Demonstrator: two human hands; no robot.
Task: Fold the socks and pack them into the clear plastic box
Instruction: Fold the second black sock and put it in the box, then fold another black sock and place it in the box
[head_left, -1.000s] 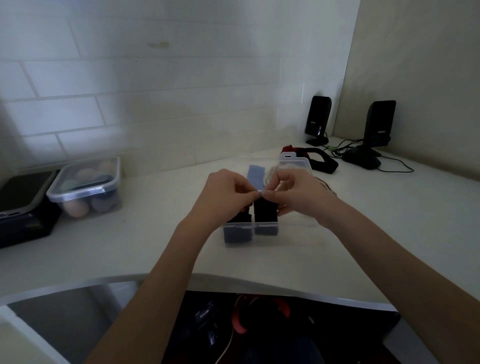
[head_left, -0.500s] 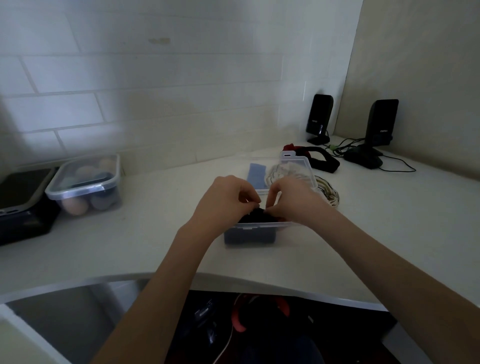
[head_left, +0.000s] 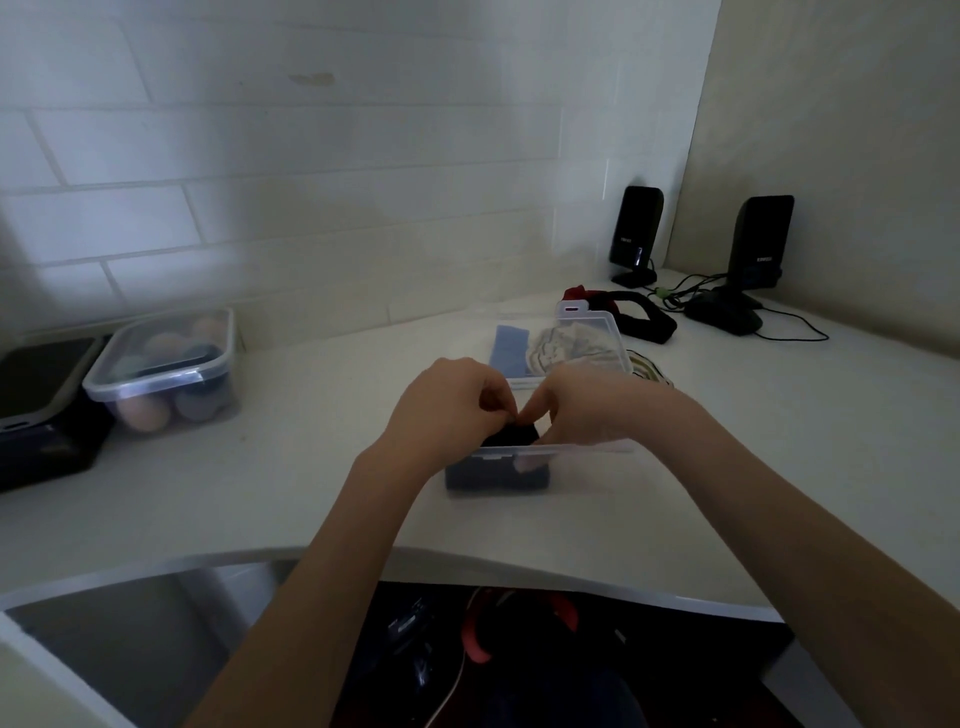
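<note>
Head view: left hand (head_left: 447, 402) and right hand (head_left: 584, 405) over box (head_left: 587, 451) on surface (head_left: 311, 467), each grip curled, pinching top of dark sock (head_left: 511, 434). Sock folded, standing inside box at its left end, seen through near wall. Behind, blue sock (head_left: 506, 351) lying flat by open lid (head_left: 597, 325).

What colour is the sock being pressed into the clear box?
Black sock, best seen in the head view.
</note>
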